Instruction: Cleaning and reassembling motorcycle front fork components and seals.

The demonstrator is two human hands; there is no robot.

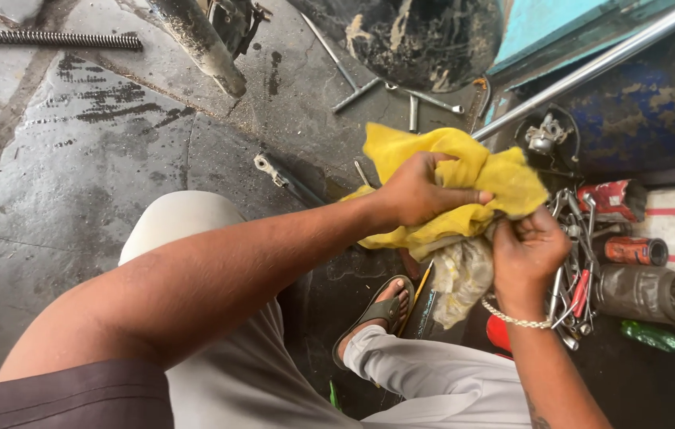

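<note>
Both hands [425,191] clutch yellow cloth [504,179]

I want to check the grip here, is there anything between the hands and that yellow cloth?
Nothing visible does. The left hand is closed over the top of the yellow cloth and the right hand pinches its lower edge, both touching it directly. What the cloth may wrap inside cannot be seen.

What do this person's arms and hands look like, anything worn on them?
Both hands are bare, without gloves. The left hand ends a bare forearm, with a short dark maroon sleeve at the upper arm. The right hand has a thin white beaded bracelet at the wrist and a dark marking on the forearm.
</note>
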